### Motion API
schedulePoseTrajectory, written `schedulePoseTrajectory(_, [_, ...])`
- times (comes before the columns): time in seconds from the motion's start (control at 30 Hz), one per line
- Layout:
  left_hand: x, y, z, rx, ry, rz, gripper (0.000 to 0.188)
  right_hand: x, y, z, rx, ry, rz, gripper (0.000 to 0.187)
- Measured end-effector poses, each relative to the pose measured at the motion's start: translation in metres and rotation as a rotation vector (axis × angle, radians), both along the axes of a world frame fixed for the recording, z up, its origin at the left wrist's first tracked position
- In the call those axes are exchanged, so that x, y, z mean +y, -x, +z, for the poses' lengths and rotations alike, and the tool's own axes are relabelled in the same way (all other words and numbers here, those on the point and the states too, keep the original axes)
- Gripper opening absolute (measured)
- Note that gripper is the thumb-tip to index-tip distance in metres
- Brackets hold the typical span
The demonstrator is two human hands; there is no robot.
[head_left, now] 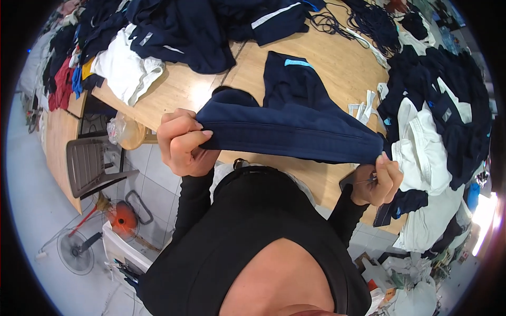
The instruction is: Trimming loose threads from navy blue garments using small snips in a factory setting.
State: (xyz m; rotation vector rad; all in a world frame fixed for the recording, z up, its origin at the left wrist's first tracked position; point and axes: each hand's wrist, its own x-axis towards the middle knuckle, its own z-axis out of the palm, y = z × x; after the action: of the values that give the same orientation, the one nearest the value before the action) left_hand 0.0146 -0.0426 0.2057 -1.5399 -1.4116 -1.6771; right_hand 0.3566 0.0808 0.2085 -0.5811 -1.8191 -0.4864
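A pair of navy shorts (295, 129) is stretched sideways in front of me by its wide waistband, while the rest lies on the wooden table (348, 63). One leg points away and bears a light blue strip near its end. My left hand (184, 142) pinches the left end of the band between thumb and curled fingers. At the other end, my right hand (377, 181) is closed on the band's corner. Something thin and shiny shows in the right palm, too small to name.
Navy garments (179, 31) and a white garment (129, 66) lie at the table's far left. Dark cords (369, 26) are bunched at the back. Navy and white clothes (421, 147) pile up on the right. A grey chair (95, 163) and a fan (76, 252) stand at left.
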Motion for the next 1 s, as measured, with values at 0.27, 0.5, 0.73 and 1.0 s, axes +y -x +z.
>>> schedulePoseTrajectory(0.27, [0.0,-0.001,0.006,0.014,-0.007,0.027,0.041,-0.001,-0.005,0.001,-0.023,0.086,-0.092,0.025])
schedulePoseTrajectory(0.5, [0.015,-0.004,-0.038,-0.434,0.623,-0.135,0.046,-0.018,0.023,-0.004,0.035,0.281,0.004,0.031])
schedulePoseTrajectory(0.73, [0.002,-0.042,-0.046,-0.699,1.189,-0.614,0.03,-0.035,0.049,-0.021,0.043,0.553,0.098,0.035])
schedulePoseTrajectory(1.0, [0.04,-0.083,-0.083,-2.173,1.113,-1.51,0.034,-0.03,0.051,0.005,0.027,0.388,0.103,0.031])
